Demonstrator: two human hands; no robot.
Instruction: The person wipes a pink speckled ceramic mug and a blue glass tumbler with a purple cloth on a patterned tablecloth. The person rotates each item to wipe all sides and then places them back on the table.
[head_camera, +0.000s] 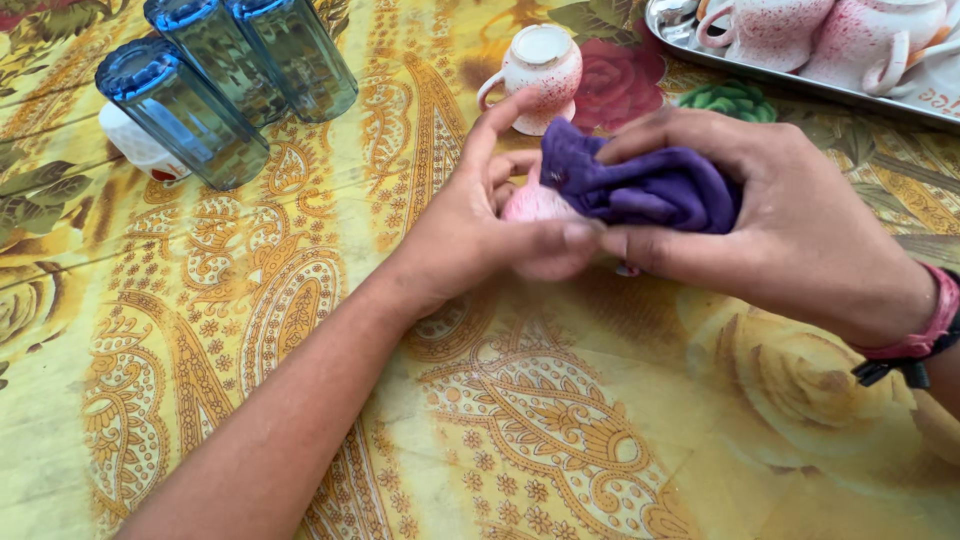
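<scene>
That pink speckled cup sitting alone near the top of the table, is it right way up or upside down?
Upside down. The lone cup shows its flat base ring on top, and its wider mouth rests on the yellow patterned tablecloth.

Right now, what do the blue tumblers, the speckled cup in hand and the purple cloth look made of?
Blue tumblers: clear tinted glass or plastic, see-through and glossy. Speckled cup: probably glazed ceramic, like the upturned cup with its shiny pink speckle. Purple cloth: soft matte fabric, folds bunching.
</scene>
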